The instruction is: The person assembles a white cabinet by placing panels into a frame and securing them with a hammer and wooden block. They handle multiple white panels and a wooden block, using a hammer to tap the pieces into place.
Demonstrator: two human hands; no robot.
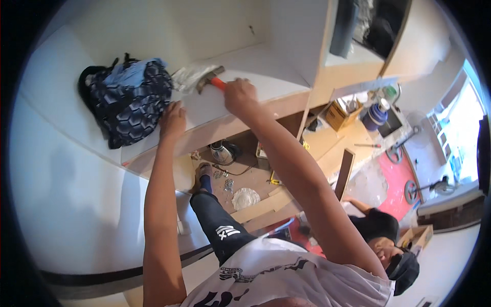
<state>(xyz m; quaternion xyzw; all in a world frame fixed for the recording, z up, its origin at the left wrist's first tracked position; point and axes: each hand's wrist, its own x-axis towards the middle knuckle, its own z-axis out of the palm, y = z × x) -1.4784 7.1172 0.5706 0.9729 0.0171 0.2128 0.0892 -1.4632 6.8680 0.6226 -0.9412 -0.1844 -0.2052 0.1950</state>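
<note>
This looks like a room under joinery work — a raw-edged white cabinet shelf (263, 66) and a hammer (210, 80) in the upper middle, scattered small hardware (228, 184) near the centre, a narrow board (345, 174) right of centre — with a bright window (464, 110) at far right.

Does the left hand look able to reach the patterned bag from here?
Likely yes: the left hand is right beside the patterned bag, with nothing visible blocking the way.

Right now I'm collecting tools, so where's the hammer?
In the head view, upper centre, the hammer is in the person's right hand, its head near the clear plastic.
</note>
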